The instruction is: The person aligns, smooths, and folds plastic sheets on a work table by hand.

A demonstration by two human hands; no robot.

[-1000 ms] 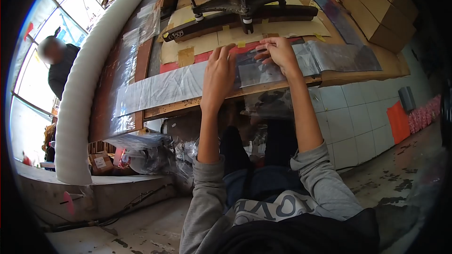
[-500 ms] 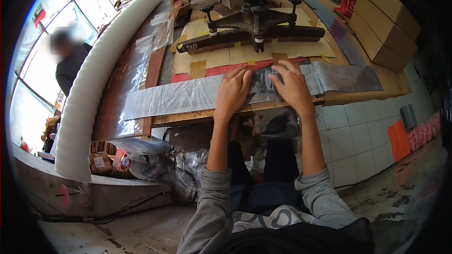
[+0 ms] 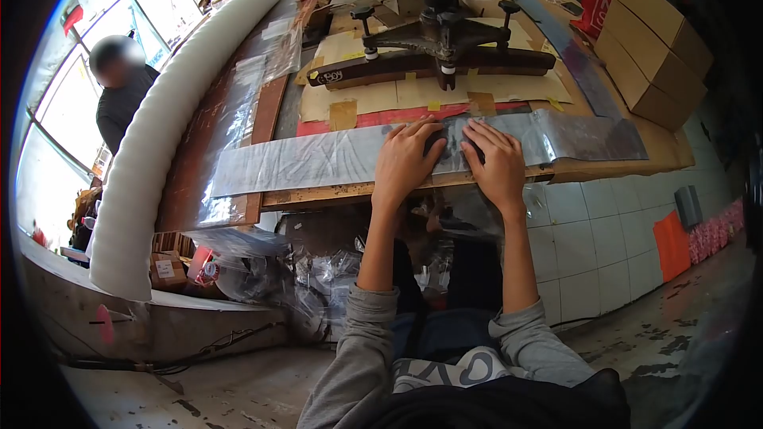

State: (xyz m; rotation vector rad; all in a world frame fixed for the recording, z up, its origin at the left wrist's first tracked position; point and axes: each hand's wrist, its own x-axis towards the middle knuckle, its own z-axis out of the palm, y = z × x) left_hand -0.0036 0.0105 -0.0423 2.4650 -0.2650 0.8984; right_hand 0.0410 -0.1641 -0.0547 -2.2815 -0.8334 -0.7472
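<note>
Palms down, the left hand (image 3: 407,157) and right hand (image 3: 499,160) were side by side on the plastic strip (image 3: 302,163), each grip spread, thumb away from the fingers! The strip lay along the near edge of the counter (image 3: 318,195), the dark metal bar (image 3: 381,73) beyond it.

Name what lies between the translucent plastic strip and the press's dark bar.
The head view shows a red band, then the near part of a cream board, with tape patches.
</note>
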